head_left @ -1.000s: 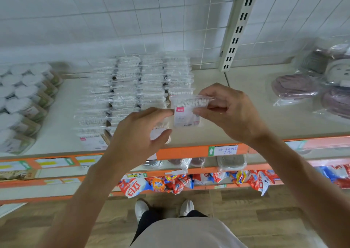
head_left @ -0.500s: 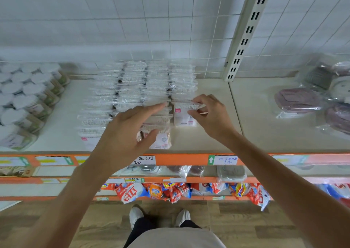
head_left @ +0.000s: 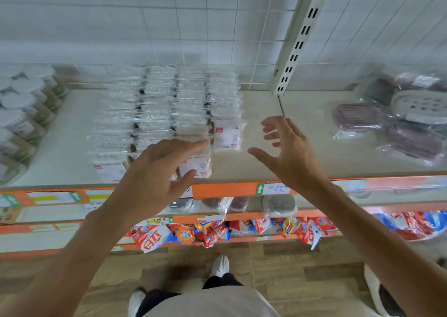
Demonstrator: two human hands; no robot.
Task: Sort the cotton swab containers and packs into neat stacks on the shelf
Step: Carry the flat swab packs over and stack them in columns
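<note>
On the top shelf [head_left: 261, 169], cotton swab packs [head_left: 169, 104] stand in four rows running back to the tiled wall; round swab containers [head_left: 21, 113] sit far left, bagged soap dishes [head_left: 396, 120] far right. Left hand [head_left: 154, 171] hovers flat over the front packs, fingers straight, holding nothing. Right hand [head_left: 290, 152] is spread, empty, just beside the front pack of the rightmost row [head_left: 227, 136].

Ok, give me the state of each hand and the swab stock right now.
left hand: open, over front pack, contact unclear
right hand: open, holding nothing
rightmost front pack: resting on shelf, released
swab packs: in rows
round containers: grouped at left
</note>
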